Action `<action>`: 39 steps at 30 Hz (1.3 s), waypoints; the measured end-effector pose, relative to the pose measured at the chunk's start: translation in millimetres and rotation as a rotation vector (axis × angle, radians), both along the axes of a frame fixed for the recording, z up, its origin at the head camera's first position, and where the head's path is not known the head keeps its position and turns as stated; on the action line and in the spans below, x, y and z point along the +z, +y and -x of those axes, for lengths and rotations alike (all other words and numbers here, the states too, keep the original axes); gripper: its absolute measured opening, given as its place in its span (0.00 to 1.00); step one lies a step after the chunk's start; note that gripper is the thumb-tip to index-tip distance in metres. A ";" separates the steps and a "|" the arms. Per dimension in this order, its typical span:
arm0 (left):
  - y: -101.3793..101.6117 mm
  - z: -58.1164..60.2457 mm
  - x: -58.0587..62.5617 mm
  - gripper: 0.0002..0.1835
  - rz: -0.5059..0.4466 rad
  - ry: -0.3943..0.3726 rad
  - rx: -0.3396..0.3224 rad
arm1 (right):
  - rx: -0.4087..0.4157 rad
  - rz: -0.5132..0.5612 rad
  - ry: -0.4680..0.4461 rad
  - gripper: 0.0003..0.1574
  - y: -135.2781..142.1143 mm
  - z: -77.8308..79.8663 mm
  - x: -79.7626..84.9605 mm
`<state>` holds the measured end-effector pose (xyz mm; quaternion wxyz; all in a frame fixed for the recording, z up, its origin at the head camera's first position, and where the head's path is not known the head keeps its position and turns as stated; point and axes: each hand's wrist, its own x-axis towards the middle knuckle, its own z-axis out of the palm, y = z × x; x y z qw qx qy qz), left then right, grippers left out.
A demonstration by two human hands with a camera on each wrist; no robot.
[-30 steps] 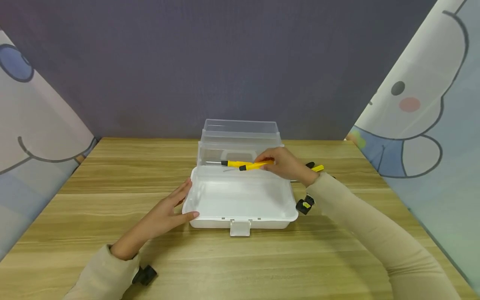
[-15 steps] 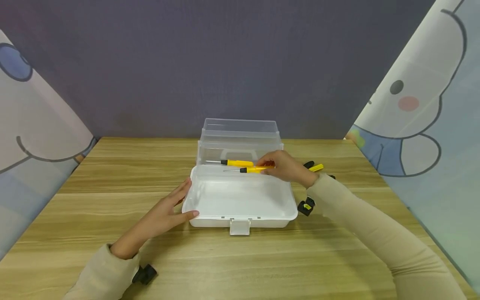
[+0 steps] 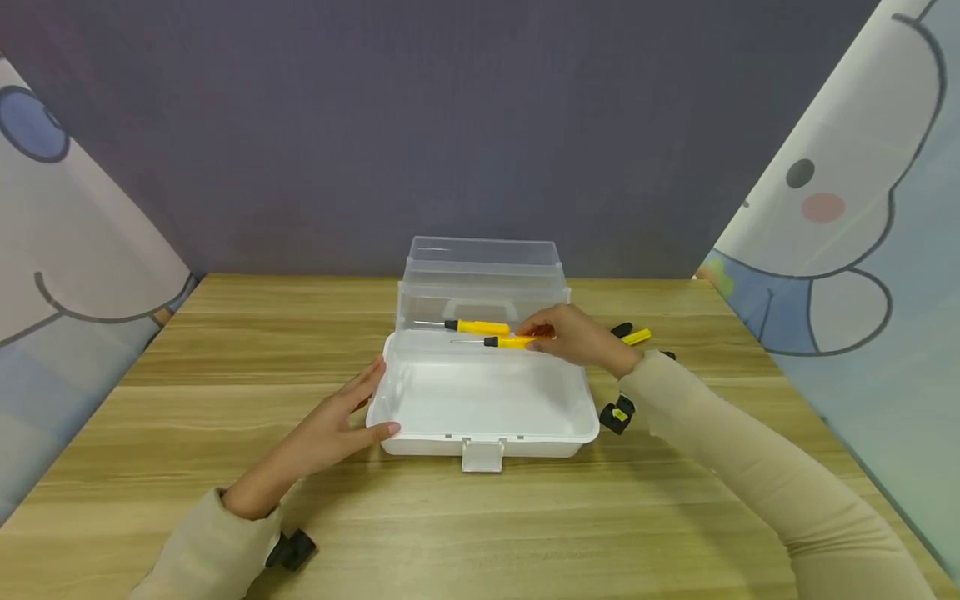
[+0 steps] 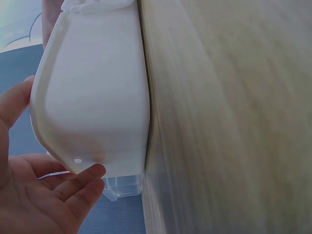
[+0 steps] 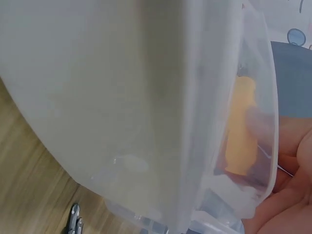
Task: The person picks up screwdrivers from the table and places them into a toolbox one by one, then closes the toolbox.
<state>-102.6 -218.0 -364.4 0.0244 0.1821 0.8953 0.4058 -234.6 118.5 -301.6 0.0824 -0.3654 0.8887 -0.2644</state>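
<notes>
A white plastic toolbox [image 3: 487, 404] stands opened up, its clear lid [image 3: 483, 252] raised at the back. My left hand [image 3: 330, 433] rests on the box's left side, thumb on the front rim and fingers along the side wall. Over the translucent tray at the back, my right hand [image 3: 573, 335] pinches a yellow-handled screwdriver [image 3: 512, 342] by the end of its handle, shaft pointing left. Through the tray wall in the right wrist view, the handle [image 5: 241, 126] shows between thumb and fingers. A second yellow screwdriver [image 3: 480, 327] lies just behind, parallel to it.
Right of the box, partly behind my right wrist, lie a black object [image 3: 621, 330] and a yellow-handled object [image 3: 637, 337]. The right wrist view shows a dark metal tool [image 5: 74, 222] on the wooden table [image 3: 480, 533]. A dark wall rises behind.
My right hand has lowered the screwdriver slightly, and it now lies nearly level, parallel to the other one. The left hand stays on the box.
</notes>
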 end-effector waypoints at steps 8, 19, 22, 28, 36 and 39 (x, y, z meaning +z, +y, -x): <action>1.0 -0.9 3.1 0.49 0.006 -0.012 0.004 | 0.021 -0.018 -0.009 0.14 0.5 2.0 1.0; 1.4 -0.2 2.5 0.49 -0.012 -0.006 0.005 | 0.034 -0.018 -0.035 0.14 1.8 4.7 3.2; 1.4 -0.3 2.2 0.49 -0.011 -0.005 0.003 | 0.035 -0.014 -0.046 0.13 2.3 4.4 3.3; 1.4 -1.1 1.9 0.49 0.000 -0.013 0.009 | 0.003 -0.010 -0.065 0.14 3.0 1.6 2.5; 1.1 -0.7 2.0 0.48 -0.015 -0.006 0.000 | -0.055 0.019 -0.066 0.15 8.5 0.8 4.6; 1.1 -0.5 2.2 0.48 -0.013 -0.006 -0.002 | -0.078 0.062 -0.058 0.15 13.9 0.4 4.3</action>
